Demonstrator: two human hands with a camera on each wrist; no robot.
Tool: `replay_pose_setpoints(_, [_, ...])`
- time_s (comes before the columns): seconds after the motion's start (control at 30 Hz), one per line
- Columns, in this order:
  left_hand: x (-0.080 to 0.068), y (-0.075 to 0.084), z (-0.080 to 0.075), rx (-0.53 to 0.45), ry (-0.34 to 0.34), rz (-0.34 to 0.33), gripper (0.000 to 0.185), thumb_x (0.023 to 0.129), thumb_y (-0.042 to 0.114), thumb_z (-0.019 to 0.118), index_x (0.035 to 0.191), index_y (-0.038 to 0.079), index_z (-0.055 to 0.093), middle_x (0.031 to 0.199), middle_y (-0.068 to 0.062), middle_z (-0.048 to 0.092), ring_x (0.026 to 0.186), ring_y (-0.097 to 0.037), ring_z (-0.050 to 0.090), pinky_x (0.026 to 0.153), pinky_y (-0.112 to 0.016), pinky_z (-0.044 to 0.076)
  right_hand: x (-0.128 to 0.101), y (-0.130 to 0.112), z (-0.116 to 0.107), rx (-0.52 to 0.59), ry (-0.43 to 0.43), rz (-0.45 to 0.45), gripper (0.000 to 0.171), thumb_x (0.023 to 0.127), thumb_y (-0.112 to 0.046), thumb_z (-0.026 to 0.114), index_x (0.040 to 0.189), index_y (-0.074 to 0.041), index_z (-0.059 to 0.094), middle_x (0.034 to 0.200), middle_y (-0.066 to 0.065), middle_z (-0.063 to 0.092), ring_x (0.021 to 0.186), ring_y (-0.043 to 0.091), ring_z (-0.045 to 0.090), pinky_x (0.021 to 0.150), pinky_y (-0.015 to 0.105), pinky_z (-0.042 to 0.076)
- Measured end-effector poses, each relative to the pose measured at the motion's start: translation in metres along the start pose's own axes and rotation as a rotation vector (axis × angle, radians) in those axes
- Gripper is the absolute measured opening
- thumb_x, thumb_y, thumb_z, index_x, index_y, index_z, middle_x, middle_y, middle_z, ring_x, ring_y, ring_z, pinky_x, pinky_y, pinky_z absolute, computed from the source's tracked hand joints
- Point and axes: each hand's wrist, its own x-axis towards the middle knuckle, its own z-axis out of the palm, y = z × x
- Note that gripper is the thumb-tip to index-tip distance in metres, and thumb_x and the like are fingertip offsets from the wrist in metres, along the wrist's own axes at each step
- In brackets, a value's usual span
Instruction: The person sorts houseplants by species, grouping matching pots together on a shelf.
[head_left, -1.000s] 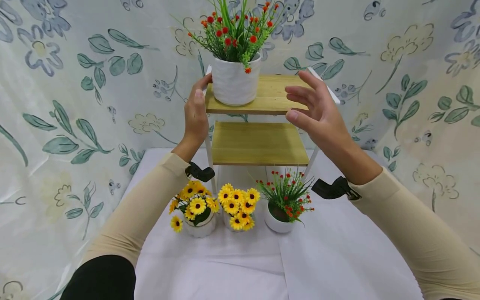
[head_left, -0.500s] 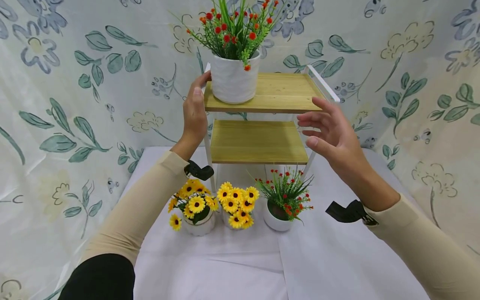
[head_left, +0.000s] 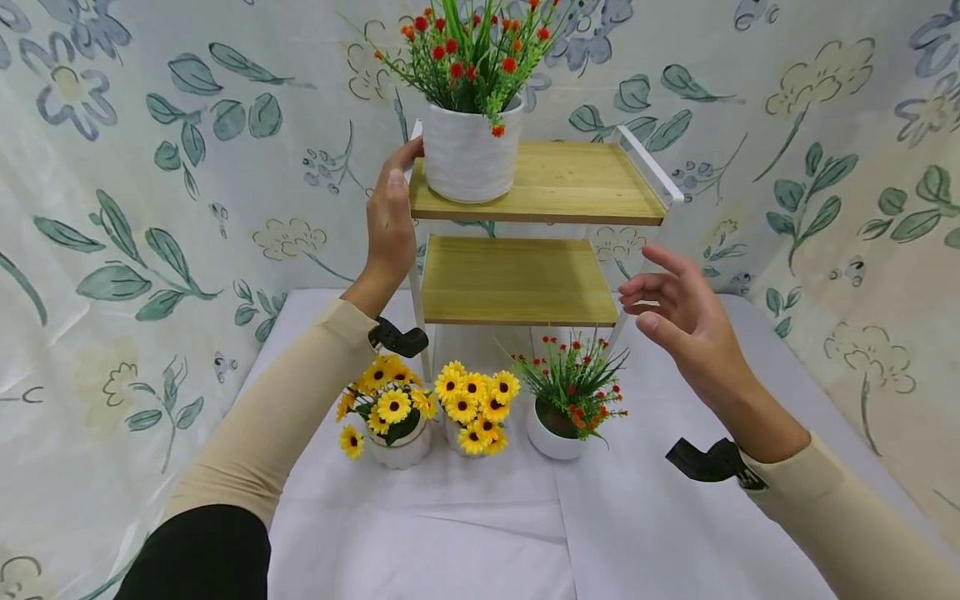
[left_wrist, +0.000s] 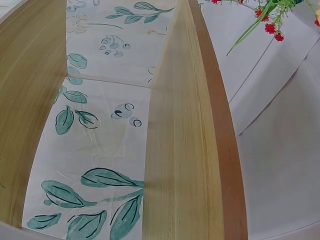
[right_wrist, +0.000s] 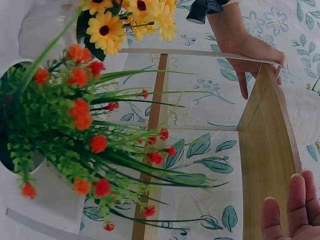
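"What is the left hand (head_left: 390,221) holding?"
"The side of the stand with yellow-brown wood boards and thin white legs (head_left: 517,279). Its fingers curl round it. The right wrist view shows one finger poking in under the top board, which the head view hides."
"And the right hand (head_left: 686,321)?"
"It's in the air beside the stand. Its fingers are loosely bent, holding nothing."
"Where's the round white pot with red flowers and green grass (head_left: 472,158)?"
"Upright on the top board, just beside the left hand."
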Motion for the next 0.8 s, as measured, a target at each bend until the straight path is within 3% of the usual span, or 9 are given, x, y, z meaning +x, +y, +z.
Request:
replay_pose_setpoints(0.23, [0.003,0.002,-0.001,0.014,0.007,-0.004,0.051,0.096,0.014,0.022,0.138,-0.006,0.043,0.140,-0.015,0.049,0.131,-0.004,0.040,0.113,-0.024,0.022,-0.015,0.013,-0.011,0.020,0.032,0.029,0.060,0.091,0.005,0.051,0.146,-0.006,0.033,0.116,0.016,0.052,0.106,0.023,0.054,0.090,0.021,0.046])
replay_pose_setpoints(0.5, [0.007,-0.034,0.000,0.015,0.011,0.017,0.052,0.098,0.022,0.022,0.141,0.003,0.044,0.140,-0.005,0.050,0.132,-0.002,0.038,0.113,-0.024,0.021,-0.031,0.031,-0.021,0.024,0.072,0.060,0.060,0.091,0.008,0.049,0.147,-0.003,0.031,0.118,0.017,0.052,0.107,0.021,0.056,0.092,0.022,0.046])
replay_pose_setpoints(0.7, [0.006,-0.036,0.001,0.002,0.006,0.012,0.053,0.098,0.027,0.022,0.141,0.006,0.045,0.140,0.000,0.050,0.132,-0.001,0.038,0.114,-0.024,0.021,-0.044,0.048,-0.027,0.041,0.075,0.055,0.061,0.089,0.013,0.049,0.146,-0.002,0.031,0.119,0.018,0.052,0.109,0.023,0.054,0.093,0.022,0.047])
replay_pose_setpoints(0.8, [0.004,-0.034,0.002,0.014,0.001,-0.004,0.053,0.098,0.025,0.021,0.141,0.004,0.044,0.141,-0.002,0.049,0.132,-0.001,0.038,0.113,-0.023,0.021,-0.052,0.058,-0.028,-0.025,0.056,0.051,0.068,0.086,0.017,0.053,0.147,-0.002,0.030,0.120,0.022,0.050,0.110,0.023,0.053,0.093,0.021,0.046])
